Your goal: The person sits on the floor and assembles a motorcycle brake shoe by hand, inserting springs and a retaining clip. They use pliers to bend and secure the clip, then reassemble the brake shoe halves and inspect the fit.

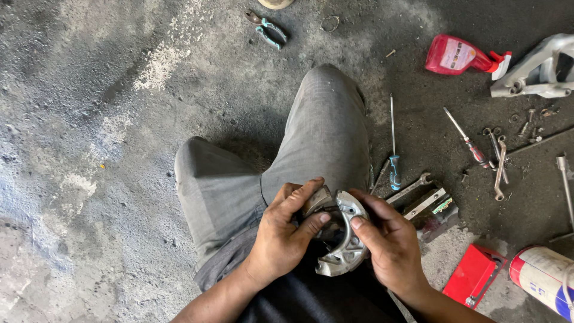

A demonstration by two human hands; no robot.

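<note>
Both hands grip a curved metal brake shoe assembly [342, 236] above the person's lap: left hand [286, 233] closed on its left side, right hand [391, 242] pinching its right rim, above the concrete floor [89, 149].

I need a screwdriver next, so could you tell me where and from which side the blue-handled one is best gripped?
Grip the blue-handled screwdriver by its thick blue handle, the end nearest the person, coming down from above. It lies flat on the concrete floor beside the grey trouser leg, its thin shaft pointing away. The right hand is closer.
</note>
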